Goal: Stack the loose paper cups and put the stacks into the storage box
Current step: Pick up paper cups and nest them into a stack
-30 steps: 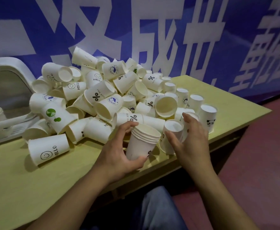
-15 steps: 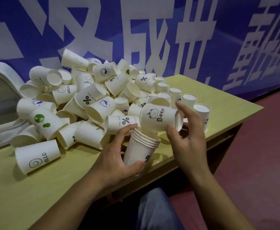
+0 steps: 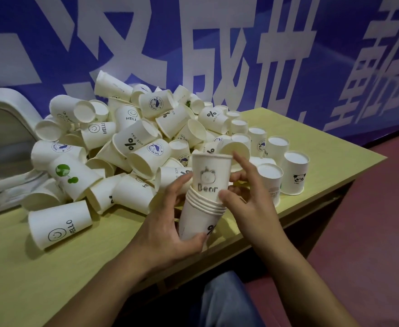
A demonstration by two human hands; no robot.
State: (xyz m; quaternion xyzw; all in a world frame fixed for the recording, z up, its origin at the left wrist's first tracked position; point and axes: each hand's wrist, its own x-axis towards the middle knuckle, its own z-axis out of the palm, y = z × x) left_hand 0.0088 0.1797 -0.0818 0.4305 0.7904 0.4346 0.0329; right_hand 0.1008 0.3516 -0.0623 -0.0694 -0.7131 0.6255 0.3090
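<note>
Loose cup heap (image 3: 132, 147) behind stack (image 3: 201, 215), storage box (image 3: 7, 119) leftward.

Bare forearms (image 3: 113, 286); blue jeans (image 3: 227, 300) on the legs.

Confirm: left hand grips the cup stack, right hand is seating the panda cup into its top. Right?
Not quite. The head view shows the cup going into the stack is the Bear cup, not the panda one. The panda cup stands upside down on the table, untouched. The rest holds: left hand grips the stack, right hand seats the cup.
</note>
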